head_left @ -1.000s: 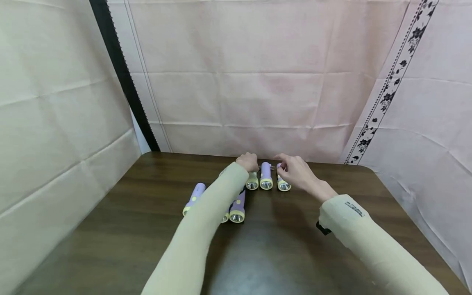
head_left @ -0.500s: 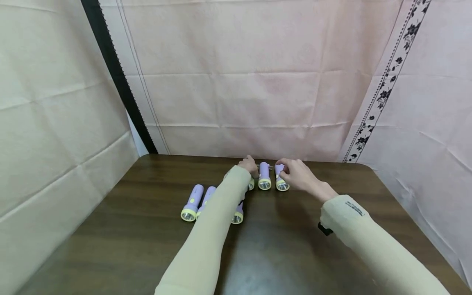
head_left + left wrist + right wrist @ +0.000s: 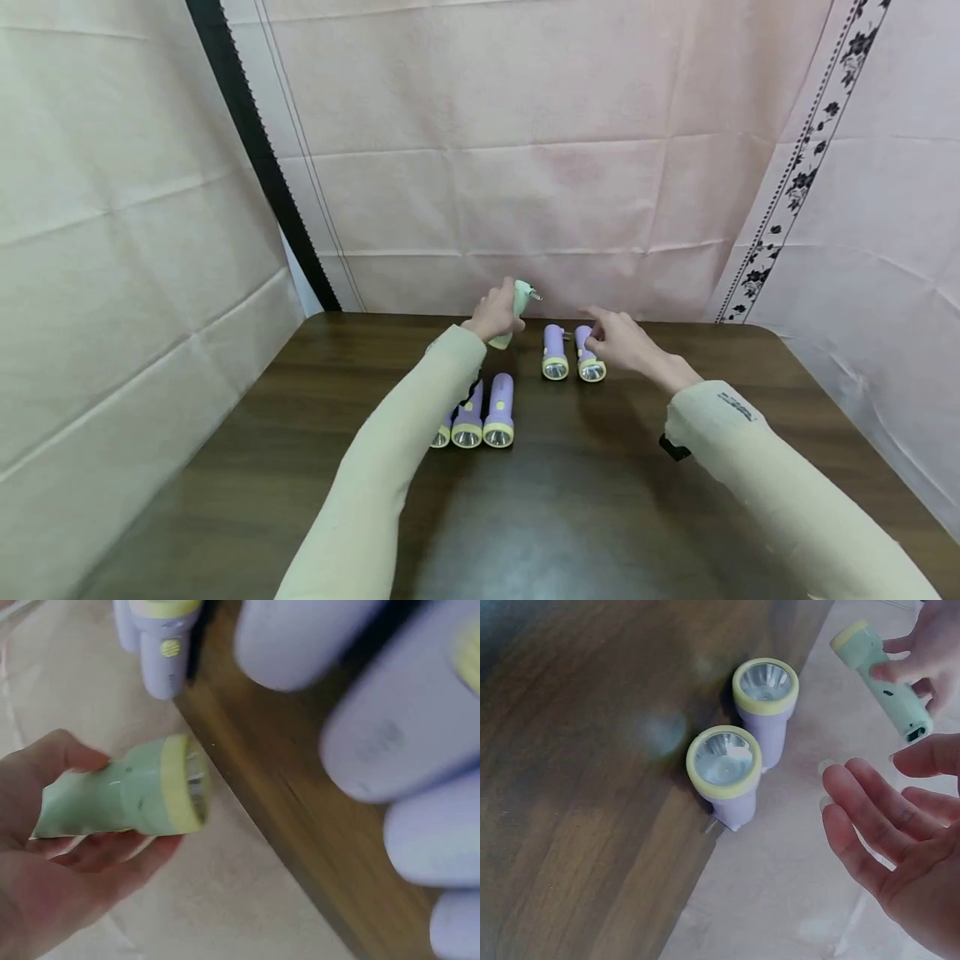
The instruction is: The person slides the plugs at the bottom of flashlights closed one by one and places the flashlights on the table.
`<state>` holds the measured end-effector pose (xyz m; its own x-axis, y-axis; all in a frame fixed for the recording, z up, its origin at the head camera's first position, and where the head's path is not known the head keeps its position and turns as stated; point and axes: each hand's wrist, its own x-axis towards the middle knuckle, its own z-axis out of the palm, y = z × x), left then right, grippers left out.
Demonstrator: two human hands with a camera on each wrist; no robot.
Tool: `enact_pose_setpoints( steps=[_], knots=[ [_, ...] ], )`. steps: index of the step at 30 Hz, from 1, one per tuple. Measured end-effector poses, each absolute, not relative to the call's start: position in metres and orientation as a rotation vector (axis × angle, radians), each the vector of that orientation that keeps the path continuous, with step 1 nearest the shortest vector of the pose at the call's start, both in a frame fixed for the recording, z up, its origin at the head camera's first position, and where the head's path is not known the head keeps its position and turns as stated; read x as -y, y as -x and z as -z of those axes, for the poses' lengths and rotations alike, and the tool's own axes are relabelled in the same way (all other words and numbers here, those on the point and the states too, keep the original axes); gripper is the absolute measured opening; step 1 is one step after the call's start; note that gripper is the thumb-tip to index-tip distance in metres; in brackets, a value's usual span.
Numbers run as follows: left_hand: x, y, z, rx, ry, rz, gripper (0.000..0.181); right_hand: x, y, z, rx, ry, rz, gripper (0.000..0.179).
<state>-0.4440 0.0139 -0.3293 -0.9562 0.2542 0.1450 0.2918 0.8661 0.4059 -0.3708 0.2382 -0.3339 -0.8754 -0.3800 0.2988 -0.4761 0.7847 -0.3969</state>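
Note:
My left hand [image 3: 492, 313] grips a light green flashlight [image 3: 105, 799] with a yellow lens ring, holding it raised at the table's back edge. In the left wrist view, thumb and fingers wrap its body while the lens end sticks out. My right hand [image 3: 626, 342] is over the back edge with relaxed fingers and holds nothing. Beside it lie two purple flashlights, the nearer one [image 3: 586, 343] partly overlapped by the fingers in the head view and the other [image 3: 554, 343] just left. Their lenses face the person.
Closer in, a row of purple flashlights [image 3: 498, 408] lies on the brown wooden table [image 3: 600, 500], partly hidden by the left sleeve [image 3: 405, 425]. Pale cloth [image 3: 555, 167] hangs behind the table and on both sides.
The left hand has lifted the green flashlight from the back row, up and to the left. The right hand stays near the purple flashlight, its fingers now more extended. The head view has shifted slightly.

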Motion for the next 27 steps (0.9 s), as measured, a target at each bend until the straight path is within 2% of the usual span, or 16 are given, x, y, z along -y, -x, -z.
enact_pose_setpoints(
  steps=[7,14,27],
  knots=[
    [-0.005,0.446,0.346,2.816,0.706,0.649,0.061,-0.232,0.372,0.336,2.711,-0.769,-0.686,0.067],
    [-0.003,0.439,0.357,2.817,0.747,0.668,0.057,-0.214,0.367,0.341,2.727,-0.851,-0.656,0.074],
    [-0.006,0.433,0.352,2.794,0.837,0.709,0.053,-0.204,0.364,0.338,2.749,-0.878,-0.564,0.072]
  ],
)
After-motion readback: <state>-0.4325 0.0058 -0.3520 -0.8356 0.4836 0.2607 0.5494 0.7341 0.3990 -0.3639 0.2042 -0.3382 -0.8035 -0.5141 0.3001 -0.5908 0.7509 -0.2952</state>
